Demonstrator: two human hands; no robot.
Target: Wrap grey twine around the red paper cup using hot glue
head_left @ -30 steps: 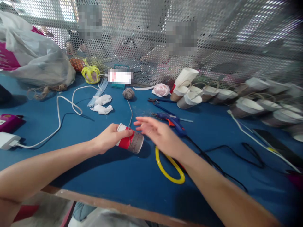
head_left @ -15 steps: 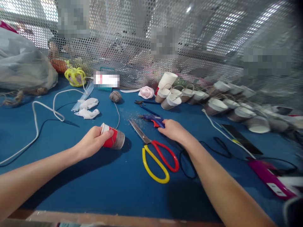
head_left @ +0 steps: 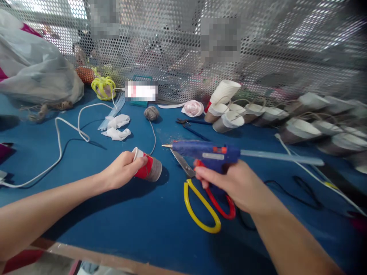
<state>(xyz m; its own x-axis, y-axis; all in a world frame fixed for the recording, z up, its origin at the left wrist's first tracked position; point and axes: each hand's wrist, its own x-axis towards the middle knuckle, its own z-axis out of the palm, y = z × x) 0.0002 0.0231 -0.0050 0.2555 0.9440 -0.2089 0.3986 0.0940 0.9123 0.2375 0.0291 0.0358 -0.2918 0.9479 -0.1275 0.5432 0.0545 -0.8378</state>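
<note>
My left hand (head_left: pixel 126 168) is closed around a red and white paper cup (head_left: pixel 147 168), tilted so that its rim faces left. Grey yarn is wound round the cup's base end, and a strand runs to a ball of grey yarn (head_left: pixel 151 113). In my right hand (head_left: pixel 235 183) is a blue glue gun (head_left: pixel 197 150), its nozzle pointing left and a clear glue stick (head_left: pixel 282 156) sticking out of its back. My fingers are at the red trigger. Scissors (head_left: pixel 202 210) with one yellow and one red handle lie beneath the glue gun, partly covered by it.
Pliers (head_left: pixel 195 124) and a pink ribbon roll (head_left: pixel 193 108) lie behind the glue gun. Several wrapped cups with handles (head_left: pixel 229 121) stand at the right. White scraps (head_left: pixel 117 128), a white cable (head_left: pixel 59 145) and a plastic bag (head_left: pixel 43 72) are at left. A perforated metal screen (head_left: pixel 172 49) closes the back.
My right hand has lifted the glue gun off the table and holds it over the scissors. The left hand keeps hold of the cup. The view has turned slightly.
</note>
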